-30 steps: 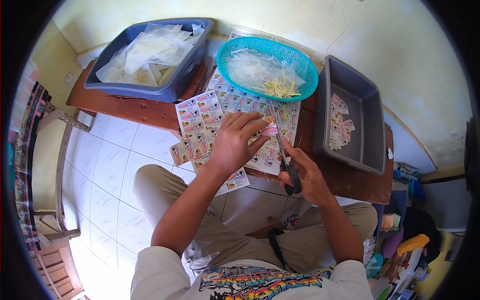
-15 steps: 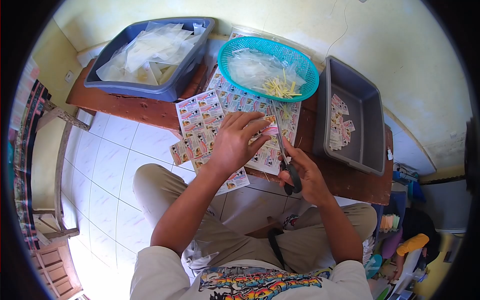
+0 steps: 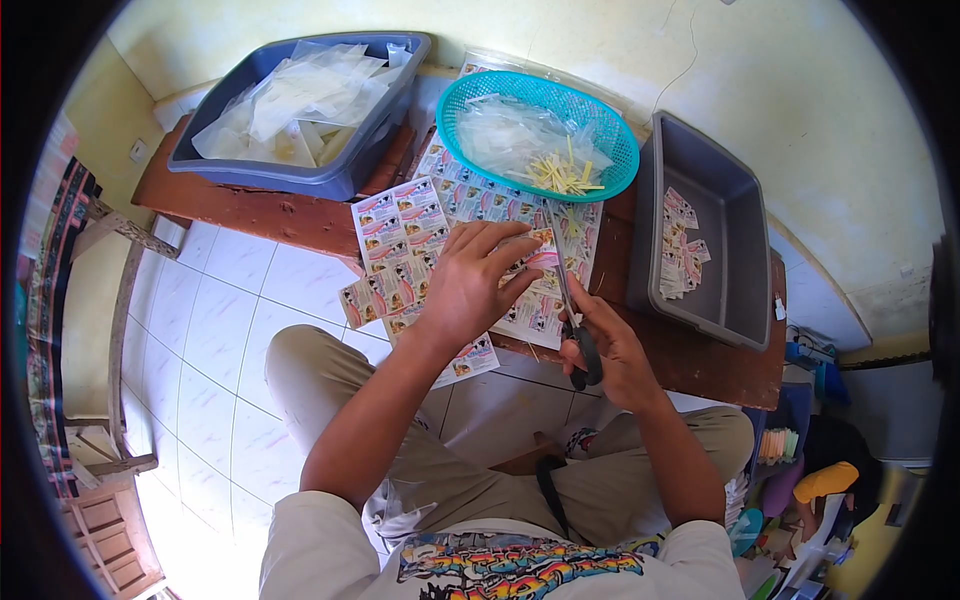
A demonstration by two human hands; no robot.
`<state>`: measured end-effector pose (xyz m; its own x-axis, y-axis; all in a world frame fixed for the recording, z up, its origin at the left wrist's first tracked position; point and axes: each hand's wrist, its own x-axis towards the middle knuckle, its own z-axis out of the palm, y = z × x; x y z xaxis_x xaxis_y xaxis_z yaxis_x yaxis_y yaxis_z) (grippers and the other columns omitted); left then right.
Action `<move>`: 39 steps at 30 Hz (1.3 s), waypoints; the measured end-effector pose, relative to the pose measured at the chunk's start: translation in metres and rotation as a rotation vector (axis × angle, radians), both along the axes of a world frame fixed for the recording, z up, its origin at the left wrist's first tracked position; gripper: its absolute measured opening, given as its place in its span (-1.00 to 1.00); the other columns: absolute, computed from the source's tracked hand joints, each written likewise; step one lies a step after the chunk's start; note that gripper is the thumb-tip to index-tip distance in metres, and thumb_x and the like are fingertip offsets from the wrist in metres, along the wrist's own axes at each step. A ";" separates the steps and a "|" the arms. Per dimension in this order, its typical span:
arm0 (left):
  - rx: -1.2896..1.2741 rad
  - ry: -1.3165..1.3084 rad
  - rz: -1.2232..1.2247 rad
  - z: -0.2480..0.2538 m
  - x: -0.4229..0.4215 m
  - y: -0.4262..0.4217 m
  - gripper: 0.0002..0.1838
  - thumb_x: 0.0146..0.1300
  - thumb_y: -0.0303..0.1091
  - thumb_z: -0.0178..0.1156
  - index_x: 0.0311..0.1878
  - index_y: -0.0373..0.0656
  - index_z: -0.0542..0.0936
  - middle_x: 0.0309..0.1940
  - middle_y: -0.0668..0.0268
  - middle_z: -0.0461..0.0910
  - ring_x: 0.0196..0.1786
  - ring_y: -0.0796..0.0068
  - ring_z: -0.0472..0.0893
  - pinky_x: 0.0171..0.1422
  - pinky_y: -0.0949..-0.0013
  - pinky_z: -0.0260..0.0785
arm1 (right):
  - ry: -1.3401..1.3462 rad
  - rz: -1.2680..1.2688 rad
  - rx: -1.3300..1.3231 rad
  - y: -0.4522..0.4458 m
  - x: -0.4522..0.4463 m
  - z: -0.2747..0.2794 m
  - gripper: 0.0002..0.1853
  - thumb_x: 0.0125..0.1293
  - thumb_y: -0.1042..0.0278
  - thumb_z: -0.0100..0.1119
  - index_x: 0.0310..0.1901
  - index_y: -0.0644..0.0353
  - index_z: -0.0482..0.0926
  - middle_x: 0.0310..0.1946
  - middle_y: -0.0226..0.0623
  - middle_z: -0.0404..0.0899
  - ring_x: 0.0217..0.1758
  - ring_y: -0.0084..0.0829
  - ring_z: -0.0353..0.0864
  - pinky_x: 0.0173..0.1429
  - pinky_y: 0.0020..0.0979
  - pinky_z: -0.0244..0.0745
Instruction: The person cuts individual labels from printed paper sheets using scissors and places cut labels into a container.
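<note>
My left hand (image 3: pixel 474 275) pinches a small printed label (image 3: pixel 541 250) between thumb and fingers, above the bench. In my right hand (image 3: pixel 611 350) are black-handled scissors (image 3: pixel 587 357), their blades pointing away from me along the label's right edge. Printed label sheets (image 3: pixel 400 225) lie beneath and to the left of my left hand, some reaching over the bench's front edge. Beyond my hands a turquoise basket (image 3: pixel 625 160) holds clear plastic bags and pale yellow strips. Cut labels (image 3: pixel 682 255) lie in the grey tub (image 3: pixel 735 250) to the right.
A blue-grey tub (image 3: pixel 350 180) of translucent bags stands at the left on the red-brown wooden bench (image 3: pixel 265 212). My bent legs are below the bench's front edge. Another person (image 3: pixel 830 480) in dark and orange clothing bends among objects at the lower right.
The scissor blades have shifted very slightly beside the label. Both my hands keep nearly the same place and hold. At the lower right, the other person's arm has moved.
</note>
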<state>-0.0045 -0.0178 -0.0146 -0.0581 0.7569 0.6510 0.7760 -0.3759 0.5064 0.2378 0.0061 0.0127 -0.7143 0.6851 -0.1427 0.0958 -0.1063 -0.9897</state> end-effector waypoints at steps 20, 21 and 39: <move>0.001 -0.007 0.001 -0.001 -0.001 0.000 -0.59 0.15 -0.32 0.60 0.08 -0.09 0.77 0.11 0.25 0.75 0.11 0.13 0.71 0.23 0.06 0.53 | 0.005 0.000 -0.021 -0.002 -0.001 0.002 -0.12 0.48 0.44 0.39 0.73 0.09 0.13 0.01 -0.41 0.35 -0.16 -0.66 0.50 -0.17 -0.56 0.60; 0.001 -0.008 0.001 0.000 -0.001 0.000 -0.60 0.15 -0.32 0.60 0.08 -0.09 0.77 0.11 0.25 0.75 0.12 0.13 0.71 0.24 0.06 0.53 | 0.006 0.001 -0.021 -0.002 -0.001 0.002 -0.12 0.48 0.44 0.39 0.73 0.09 0.13 0.02 -0.41 0.36 -0.16 -0.66 0.50 -0.17 -0.56 0.60; 0.003 -0.011 0.006 -0.003 -0.001 0.001 -0.59 0.14 -0.32 0.61 0.07 -0.09 0.77 0.13 0.26 0.76 0.14 0.13 0.71 0.26 0.05 0.53 | 0.006 -0.003 -0.026 -0.002 -0.001 0.001 -0.11 0.49 0.44 0.38 0.73 0.09 0.11 0.02 -0.40 0.34 -0.12 -0.65 0.55 -0.15 -0.54 0.60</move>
